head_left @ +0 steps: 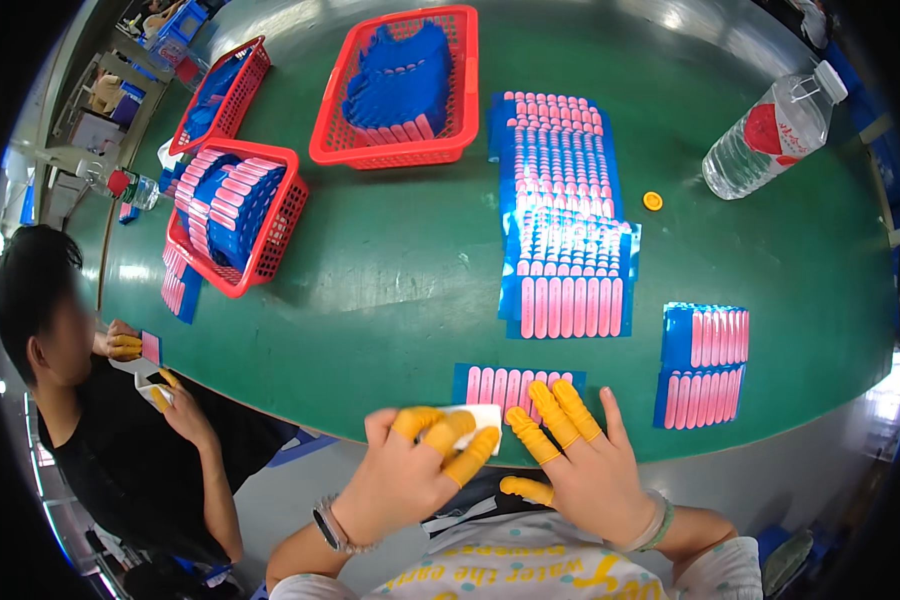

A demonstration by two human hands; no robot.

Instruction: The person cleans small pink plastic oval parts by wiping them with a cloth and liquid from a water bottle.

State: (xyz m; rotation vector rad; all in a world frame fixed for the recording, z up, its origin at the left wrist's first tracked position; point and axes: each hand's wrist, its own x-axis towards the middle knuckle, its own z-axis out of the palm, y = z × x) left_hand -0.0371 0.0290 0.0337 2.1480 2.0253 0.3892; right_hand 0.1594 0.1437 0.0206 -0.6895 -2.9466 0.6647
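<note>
A blue sheet with a row of pink rounded strips (pixel 500 384) lies flat at the table's near edge. My left hand (pixel 402 474) has its yellow-covered fingers closed on a folded white cloth (pixel 486 414), which rests on the sheet's lower left part. My right hand (pixel 592 478) is spread, its yellow-covered fingertips lying on the right part of the same sheet. Beyond it, an overlapping row of similar sheets (pixel 572 306) stretches away. A smaller stack of sheets (pixel 705 366) sits to the right.
Red baskets hold more blue sheets: one basket (pixel 395 158) at the back, another (pixel 288 215) at left, a third (pixel 260 75) behind it. A plastic bottle (pixel 742 150) and an orange cap (pixel 653 201) stand right. A co-worker (pixel 120 450) sits at left with a white cloth.
</note>
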